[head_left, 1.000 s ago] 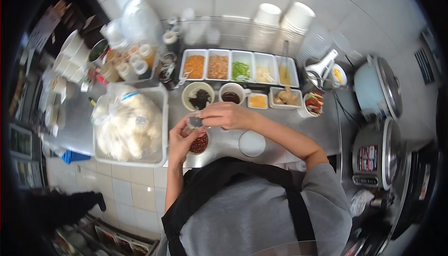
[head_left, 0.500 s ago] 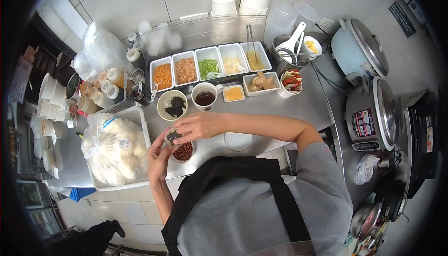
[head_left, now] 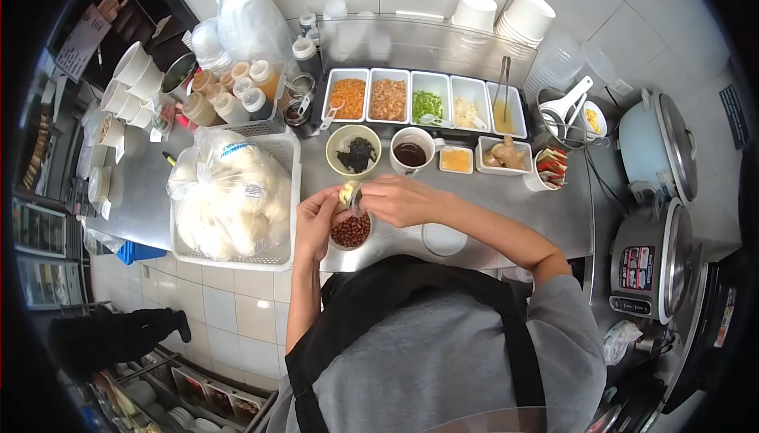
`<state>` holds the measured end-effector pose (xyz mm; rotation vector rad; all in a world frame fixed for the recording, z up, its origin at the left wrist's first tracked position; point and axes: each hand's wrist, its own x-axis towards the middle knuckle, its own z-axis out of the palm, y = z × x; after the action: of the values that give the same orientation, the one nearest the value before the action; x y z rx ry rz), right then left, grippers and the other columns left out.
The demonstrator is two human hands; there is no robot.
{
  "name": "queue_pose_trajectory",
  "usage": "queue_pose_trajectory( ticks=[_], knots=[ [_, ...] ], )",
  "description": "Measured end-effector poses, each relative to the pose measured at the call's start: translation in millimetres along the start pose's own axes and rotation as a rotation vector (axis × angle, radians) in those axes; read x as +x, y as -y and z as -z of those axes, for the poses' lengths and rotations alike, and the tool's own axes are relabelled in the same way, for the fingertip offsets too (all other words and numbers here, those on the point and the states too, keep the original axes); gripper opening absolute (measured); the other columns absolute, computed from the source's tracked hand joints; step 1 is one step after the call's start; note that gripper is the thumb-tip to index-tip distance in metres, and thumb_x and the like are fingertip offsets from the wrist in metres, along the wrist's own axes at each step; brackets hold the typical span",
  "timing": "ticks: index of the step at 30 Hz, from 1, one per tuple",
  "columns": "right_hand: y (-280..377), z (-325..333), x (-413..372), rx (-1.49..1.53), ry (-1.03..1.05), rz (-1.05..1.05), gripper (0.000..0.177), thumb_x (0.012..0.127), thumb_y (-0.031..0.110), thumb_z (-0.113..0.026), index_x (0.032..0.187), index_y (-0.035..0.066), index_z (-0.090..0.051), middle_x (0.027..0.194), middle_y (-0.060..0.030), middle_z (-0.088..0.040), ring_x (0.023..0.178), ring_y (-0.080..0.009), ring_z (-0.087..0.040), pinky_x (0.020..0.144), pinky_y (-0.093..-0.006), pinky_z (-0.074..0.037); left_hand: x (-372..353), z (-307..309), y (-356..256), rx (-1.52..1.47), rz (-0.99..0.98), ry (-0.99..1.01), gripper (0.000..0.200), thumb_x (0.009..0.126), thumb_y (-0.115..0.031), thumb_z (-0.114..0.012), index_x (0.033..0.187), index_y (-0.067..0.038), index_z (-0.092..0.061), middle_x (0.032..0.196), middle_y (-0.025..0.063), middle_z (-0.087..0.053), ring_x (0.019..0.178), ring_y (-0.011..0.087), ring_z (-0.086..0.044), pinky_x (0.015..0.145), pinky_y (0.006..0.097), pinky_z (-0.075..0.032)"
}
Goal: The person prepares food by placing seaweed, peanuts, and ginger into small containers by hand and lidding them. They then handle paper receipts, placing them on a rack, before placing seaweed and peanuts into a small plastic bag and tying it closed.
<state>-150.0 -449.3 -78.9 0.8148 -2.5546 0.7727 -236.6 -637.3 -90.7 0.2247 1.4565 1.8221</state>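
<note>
Above a bowl of reddish-brown beans or nuts (head_left: 351, 231), both my hands meet around a small item with a pale yellow part (head_left: 345, 191) and a shiny grey, curved part (head_left: 356, 201); I cannot tell its kind. My left hand (head_left: 315, 216) pinches the yellow side with thumb and fingers. From the right, my right hand (head_left: 399, 201) closes its fingers on the grey side. Just beyond them stands a cream bowl with dark shredded food (head_left: 360, 155), beside a white mug of dark liquid (head_left: 409, 153). A round white lid (head_left: 444, 239) lies right of the beans.
White trays of chopped food (head_left: 428, 101) line the back, with tongs in the rightmost. A white basket (head_left: 294, 196) holds bagged pale buns (head_left: 229, 200) at left. Squeeze bottles (head_left: 233, 107) stand behind it. Cookers (head_left: 648, 259) are at right. Another person's dark-clothed leg (head_left: 118, 338) shows lower left.
The camera view has swung, shifting the counter rightward in the picture. Both hands stay together over the beans; the held item has turned from its dark face to a yellow part and grey edge.
</note>
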Motion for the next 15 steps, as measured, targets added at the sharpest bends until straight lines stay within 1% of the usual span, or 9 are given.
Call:
queue_pose_trajectory(
  ticks=[2, 5, 8, 9, 12, 14, 15],
  knots=[
    [-1.7, 3.0, 4.7, 0.002, 0.017, -0.050, 0.008, 0.073, 0.006, -0.058, 0.076, 0.005, -0.050, 0.080, -0.0077, -0.050, 0.070, -0.0247, -0.052, 0.066, -0.0362, -0.040, 0.0, -7.3, -5.8, -0.119, 0.020, 0.040, 0.025, 0.089, -0.009, -0.054, 0.109, 0.005, -0.057, 0.098, 0.0109, -0.063, 0.082, 0.0141, -0.063, 0.072, 0.0242, -0.054],
    [-0.5, 8.1, 11.0, 0.014, 0.025, -0.106, 0.006, 0.076, 0.006, -0.056, 0.077, 0.005, -0.050, 0.080, -0.0069, -0.050, 0.069, -0.0241, -0.052, 0.065, -0.0354, -0.037, -2.7, -14.9, -5.7, 0.026, -0.120, 0.068, 0.028, 0.085, -0.005, -0.060, 0.110, 0.008, -0.056, 0.098, 0.0113, -0.064, 0.084, 0.0140, -0.063, 0.071, 0.0246, -0.053],
    [1.5, 12.3, 14.4, 0.032, 0.042, -0.157, 0.004, 0.078, 0.006, -0.056, 0.080, 0.007, -0.054, 0.080, -0.0069, -0.052, 0.073, -0.0239, -0.053, 0.069, -0.0350, -0.038, 2.4, -13.7, 4.2, 0.024, -0.149, 0.035, 0.030, 0.083, -0.001, -0.062, 0.111, 0.007, -0.055, 0.099, 0.0113, -0.063, 0.085, 0.0140, -0.063, 0.071, 0.0235, -0.053],
    [1.6, 12.7, 15.1, 0.039, 0.050, -0.175, 0.004, 0.078, 0.006, -0.056, 0.082, 0.007, -0.055, 0.081, -0.0070, -0.053, 0.074, -0.0239, -0.053, 0.071, -0.0350, -0.038, 2.7, -13.5, 4.4, -0.005, -0.121, 0.026, 0.030, 0.083, -0.002, -0.061, 0.111, 0.007, -0.055, 0.099, 0.0112, -0.063, 0.085, 0.0138, -0.062, 0.071, 0.0231, -0.054],
    [-1.0, 8.0, 15.5, 0.172, -0.117, -0.232, 0.007, 0.079, 0.006, -0.057, 0.086, 0.007, -0.057, 0.074, -0.0062, -0.050, 0.068, -0.0211, -0.052, 0.066, -0.0332, -0.039, 3.6, -12.8, 4.4, -0.067, -0.049, 0.018, 0.029, 0.085, -0.003, -0.059, 0.112, 0.006, -0.054, 0.098, 0.0108, -0.063, 0.084, 0.0136, -0.063, 0.072, 0.0230, -0.054],
    [3.1, 9.0, 17.0, 0.311, -0.159, -0.373, 0.010, 0.079, 0.004, -0.058, 0.089, 0.006, -0.057, 0.070, -0.0052, -0.047, 0.063, -0.0183, -0.049, 0.062, -0.0312, -0.039, 3.7, -12.9, 3.7, -0.075, -0.022, 0.034, 0.027, 0.087, -0.006, -0.056, 0.111, 0.005, -0.054, 0.097, 0.0104, -0.063, 0.083, 0.0140, -0.063, 0.074, 0.0245, -0.055],
    [4.9, 9.4, 17.4, 0.380, -0.181, -0.445, 0.011, 0.079, 0.003, -0.058, 0.090, 0.006, -0.057, 0.068, -0.0047, -0.045, 0.061, -0.0169, -0.048, 0.060, -0.0302, -0.039, 4.1, -12.5, 4.2, -0.091, -0.030, 0.035, 0.028, 0.087, -0.007, -0.057, 0.112, 0.005, -0.054, 0.097, 0.0104, -0.063, 0.084, 0.0138, -0.063, 0.073, 0.0239, -0.055]
  ],
)
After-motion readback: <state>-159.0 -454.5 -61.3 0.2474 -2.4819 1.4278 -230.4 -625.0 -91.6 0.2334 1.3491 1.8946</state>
